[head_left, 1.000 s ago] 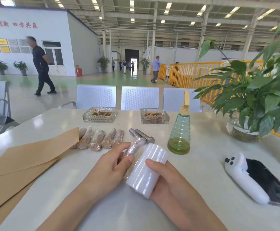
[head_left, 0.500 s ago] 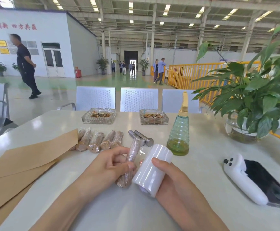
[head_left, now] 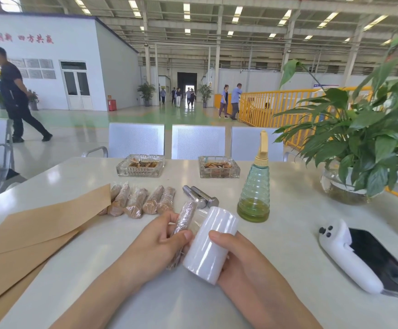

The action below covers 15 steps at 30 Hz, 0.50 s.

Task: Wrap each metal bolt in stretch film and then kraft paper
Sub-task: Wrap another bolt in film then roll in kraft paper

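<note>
At the lower centre of the frame, a person's left hand curls its fingers and thumb around a film-covered metal bolt, held tilted above the white desk, while the right hand grips a white roll of stretch film with the thumb pressed across its side; a clear strip of film spans the short gap between roll and bolt. At the left edge lie sheets of kraft paper, overlapping on the desk. At the right edge rest a white handheld controller and a dark phone, touching each other. Just beyond the hands, left of centre, a row of wrapped bolts lies side by side, with two bare bolts just beside them. Right of centre stands a green ribbed spray bottle, a little yellowish liquid in its base. Farther back sit two glass ashtrays holding cigarette butts. In the upper right, a leafy plant grows from a round glass bowl with water in it.
</note>
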Tool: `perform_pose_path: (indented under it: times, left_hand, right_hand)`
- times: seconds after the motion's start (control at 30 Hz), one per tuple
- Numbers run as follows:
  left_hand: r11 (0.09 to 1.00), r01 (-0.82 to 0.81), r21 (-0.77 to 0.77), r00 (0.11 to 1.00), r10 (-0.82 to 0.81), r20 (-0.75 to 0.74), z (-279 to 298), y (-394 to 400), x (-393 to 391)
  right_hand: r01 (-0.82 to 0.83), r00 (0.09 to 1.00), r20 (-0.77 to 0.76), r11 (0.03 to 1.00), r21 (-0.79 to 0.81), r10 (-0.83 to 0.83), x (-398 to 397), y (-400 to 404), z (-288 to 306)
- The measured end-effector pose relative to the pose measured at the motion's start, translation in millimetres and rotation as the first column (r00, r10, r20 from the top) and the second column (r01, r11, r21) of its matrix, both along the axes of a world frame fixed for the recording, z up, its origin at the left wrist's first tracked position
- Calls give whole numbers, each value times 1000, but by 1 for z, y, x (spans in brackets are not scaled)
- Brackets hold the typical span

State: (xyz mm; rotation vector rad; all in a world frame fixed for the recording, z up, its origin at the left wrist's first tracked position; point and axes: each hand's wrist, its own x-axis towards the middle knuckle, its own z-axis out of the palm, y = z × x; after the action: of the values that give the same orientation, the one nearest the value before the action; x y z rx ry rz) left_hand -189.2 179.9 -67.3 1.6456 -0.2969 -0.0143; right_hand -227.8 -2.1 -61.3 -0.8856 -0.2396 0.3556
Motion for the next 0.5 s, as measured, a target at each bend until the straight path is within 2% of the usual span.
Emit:
perform_pose_path:
  times: [0.13,0.27,0.33,0.5]
  left_hand:
    - [997,-49,63,995,43,85,-5,-1,3]
    - [967,-117,227,963,55,263,-5,2,6]
    - [964,-115,241,957,43,286,-3,3,6]
    - [994,-42,100,994,32,104,-1,-1,5]
  right_hand:
    - [18,1000,10,999,-26,-17,-1,3,2]
    - [76,997,-20,996,-45,-77,2,4,0]
    - [76,996,-32,996,-45,-77,3,4,-1]
    - [55,995,-78,998,-16,-56,4,4,0]
